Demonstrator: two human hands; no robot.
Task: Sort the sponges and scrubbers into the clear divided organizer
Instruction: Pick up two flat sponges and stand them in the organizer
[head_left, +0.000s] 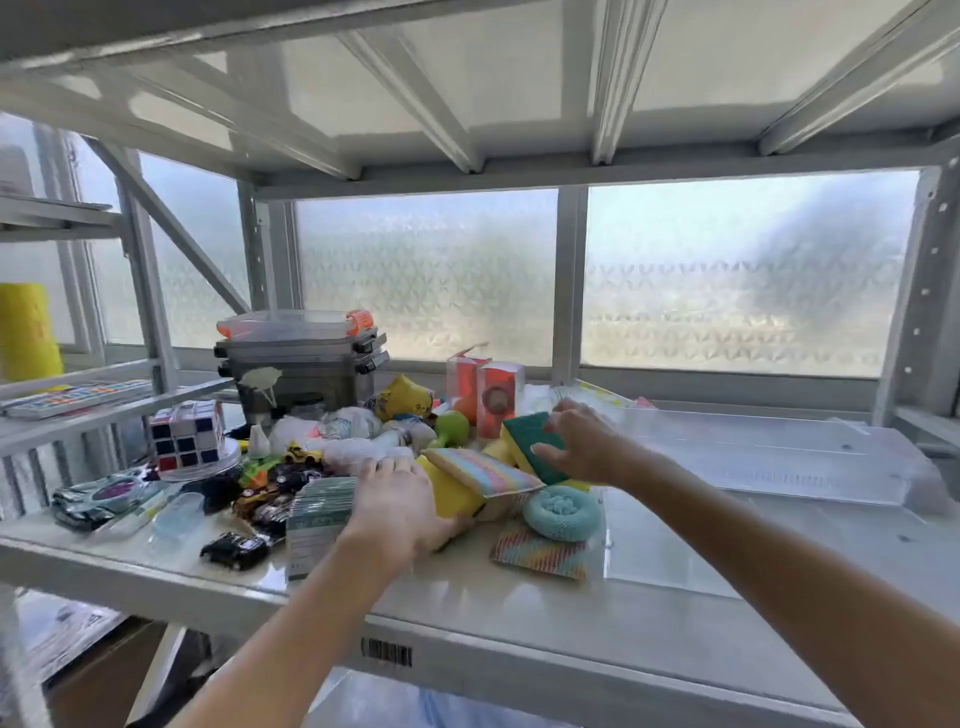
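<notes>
Right hand: pinches the green sponge, likely to lift it.
Left hand: spread flat on the yellow sponge, steadying the pile.
Organizer: just right, looks empty.

Daylight is pouring through the frosted windows | glare is washing over the shelf | edges are bowing, wide-angle | whole frame is looking soft.

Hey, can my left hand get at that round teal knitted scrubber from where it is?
Probably yes. The round teal knitted scrubber lies uncovered just right of the left hand, with only stacked sponges beside it.
</notes>
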